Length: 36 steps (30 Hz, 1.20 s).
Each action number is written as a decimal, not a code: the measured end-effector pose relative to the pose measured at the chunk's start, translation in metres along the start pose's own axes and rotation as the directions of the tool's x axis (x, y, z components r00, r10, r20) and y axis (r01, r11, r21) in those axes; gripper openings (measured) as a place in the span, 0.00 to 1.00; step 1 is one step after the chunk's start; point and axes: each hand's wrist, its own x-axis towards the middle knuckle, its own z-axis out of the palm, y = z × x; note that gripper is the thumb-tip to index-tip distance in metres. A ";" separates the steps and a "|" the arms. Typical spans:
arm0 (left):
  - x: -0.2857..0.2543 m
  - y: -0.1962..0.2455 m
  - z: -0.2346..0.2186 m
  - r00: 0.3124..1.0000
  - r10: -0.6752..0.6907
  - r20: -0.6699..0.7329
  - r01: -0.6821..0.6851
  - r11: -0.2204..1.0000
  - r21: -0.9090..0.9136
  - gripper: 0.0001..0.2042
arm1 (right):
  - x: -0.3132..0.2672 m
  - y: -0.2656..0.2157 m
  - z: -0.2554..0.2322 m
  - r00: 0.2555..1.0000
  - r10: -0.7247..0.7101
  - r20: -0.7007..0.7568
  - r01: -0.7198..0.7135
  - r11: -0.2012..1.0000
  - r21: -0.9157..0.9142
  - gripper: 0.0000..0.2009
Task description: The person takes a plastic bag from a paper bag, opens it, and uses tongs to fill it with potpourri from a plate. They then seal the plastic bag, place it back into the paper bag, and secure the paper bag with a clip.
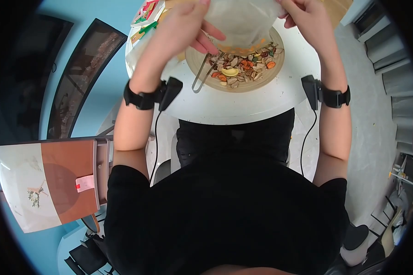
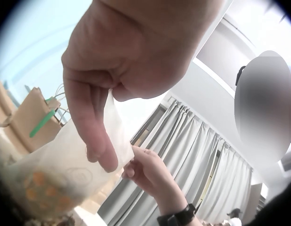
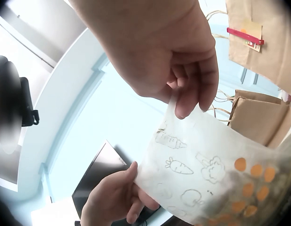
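Pale blue wall (image 1: 89, 16) fills the upper left of the frame, beside a round white counter (image 1: 215, 110). At top left-centre, the left hand (image 1: 181, 30) pinches one corner of a translucent printed bag (image 1: 238, 20); its lower fingers hang over the metal tongs (image 1: 196, 91), which lean on the left rim of a round plate (image 1: 250, 89). A dropped wrist could knock those tongs off, flicking out dried pieces (image 1: 234, 61). At top centre the bag hangs over the plate's far side, near the heap; whether its mouth is spread apart is unclear. If its bottom swings, it might sweep pieces past the rim. At top right, the right hand (image 1: 307, 16) pinches the opposite corner. With so little film between the fingertips, an uneven pull could make one corner slip or tear.
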 end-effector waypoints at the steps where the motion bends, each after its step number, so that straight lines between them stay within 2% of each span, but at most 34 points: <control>1: 0.001 0.011 -0.008 1.000 0.010 0.010 -0.010 1.000 -0.023 0.25 | 0.006 -0.003 -0.002 1.000 0.015 0.017 -0.014 1.000 -0.019 0.14; 2: 0.003 0.016 -0.011 1.000 0.021 0.020 -0.020 0.999 -0.044 0.24 | 0.011 -0.007 -0.004 0.999 0.029 0.032 -0.028 0.999 -0.037 0.14; 3: 0.010 0.013 -0.005 0.994 0.063 -0.088 -0.069 0.995 -0.067 0.24 | 0.014 -0.011 -0.004 0.998 0.053 0.028 -0.051 0.997 -0.052 0.14; 5: 0.008 0.019 -0.012 0.996 0.070 -0.063 -0.072 0.996 -0.044 0.25 | 0.021 -0.019 -0.005 0.995 0.097 0.017 -0.095 0.992 -0.083 0.15; 8: 0.004 0.020 -0.018 0.996 0.077 -0.035 -0.078 0.995 -0.057 0.26 | 0.014 -0.022 -0.006 1.000 -0.001 0.023 0.001 1.000 0.004 0.14; 11: 0.002 0.010 -0.016 0.997 0.036 -0.066 -0.041 0.997 -0.072 0.27 | 0.016 -0.019 -0.003 0.999 0.048 0.022 -0.047 0.999 -0.027 0.14; 12: 0.003 0.008 -0.016 0.996 0.019 -0.087 -0.025 0.997 -0.073 0.27 | 0.015 -0.018 -0.003 1.000 0.009 0.018 -0.010 1.000 0.012 0.14; 17: -0.026 0.009 -0.010 0.966 0.174 -0.191 -0.195 0.976 -0.099 0.29 | -0.012 -0.037 -0.010 0.989 -0.147 -0.025 0.149 0.976 0.157 0.14; 20: -0.050 -0.001 -0.011 0.913 0.362 -0.186 -0.367 0.930 0.004 0.30 | -0.022 0.008 -0.024 0.999 -0.015 -0.036 0.028 0.913 0.407 0.19; 21: -0.057 -0.007 -0.011 0.884 0.437 -0.169 -0.434 0.899 0.053 0.31 | -0.029 0.013 -0.020 0.995 -0.078 -0.062 0.098 0.885 0.456 0.22; 24: -0.081 -0.023 -0.002 0.776 0.609 -0.163 -0.595 0.793 0.130 0.30 | -0.055 0.035 0.001 0.967 0.249 0.047 -0.230 0.786 0.573 0.28; 25: -0.087 -0.036 -0.009 0.733 0.677 -0.066 -0.648 0.725 0.233 0.32 | -0.061 0.033 0.014 0.925 0.363 0.114 -0.361 0.741 0.567 0.30; 26: -0.098 -0.044 -0.006 0.751 0.658 -0.055 -0.620 0.732 0.283 0.32 | -0.067 0.032 0.020 0.903 0.383 0.195 -0.416 0.666 0.620 0.30; 28: -0.114 -0.052 -0.005 0.788 0.609 0.087 -0.611 0.758 0.227 0.32 | -0.078 0.028 0.033 0.839 0.415 0.351 -0.533 0.497 0.685 0.30; 30: -0.123 -0.060 -0.004 0.819 0.550 0.161 -0.571 0.809 0.139 0.30 | -0.081 0.013 0.052 0.823 0.421 0.381 -0.503 0.228 0.834 0.28; 31: -0.125 -0.065 -0.003 0.832 0.519 0.196 -0.543 0.834 0.096 0.29 | -0.080 0.015 0.052 0.842 0.406 0.354 -0.486 0.288 0.825 0.26; 34: -0.128 -0.089 -0.006 0.809 0.558 0.186 -0.559 0.828 -0.050 0.25 | -0.078 0.026 0.050 0.888 0.345 0.305 -0.439 0.436 0.786 0.20; 36: -0.139 -0.102 0.008 0.898 0.440 -0.006 -0.410 0.832 -0.374 0.26 | -0.076 0.028 0.048 0.911 0.293 0.290 -0.405 0.501 0.765 0.16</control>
